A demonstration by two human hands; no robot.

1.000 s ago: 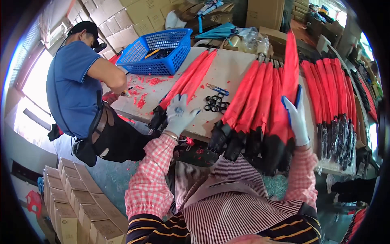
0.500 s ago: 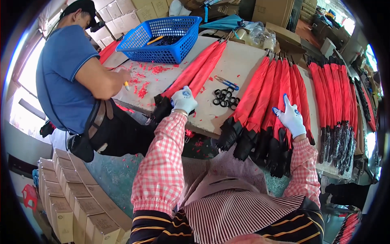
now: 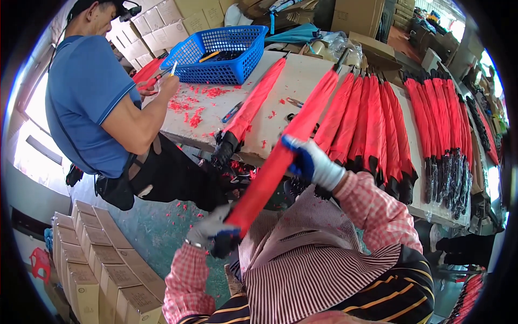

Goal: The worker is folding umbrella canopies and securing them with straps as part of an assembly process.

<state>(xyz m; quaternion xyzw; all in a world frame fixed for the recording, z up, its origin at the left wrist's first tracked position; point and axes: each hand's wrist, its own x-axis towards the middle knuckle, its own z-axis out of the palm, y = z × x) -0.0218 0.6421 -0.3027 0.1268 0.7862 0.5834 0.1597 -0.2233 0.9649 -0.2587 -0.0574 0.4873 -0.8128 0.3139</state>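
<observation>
Head cam: R hand (image 3: 314, 161), gloved, clamped around furled red umbrella (image 3: 270, 183), ctr of frame, tilted w/ black end low; L hand (image 3: 211, 228), also gloved, closed on that lower end, btm ctr-left. Table (image 3: 305, 69) has single umbrella (image 3: 260, 97) upper ctr, umbrella row (image 3: 358, 121) R of ctr, blue basket (image 3: 241, 69) upper L-ctr. Co-worker (image 3: 94, 97) upper L.

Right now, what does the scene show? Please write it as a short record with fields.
Held item: closed red umbrella, slanted
Right gloved hand: grips its red cover
Left gloved hand: at its lower end; blurred, grip unclear
White tabletop: single umbrella, row of umbrellas, red scraps, blue plastic basket
Co-worker: blue shirt, at left
</observation>
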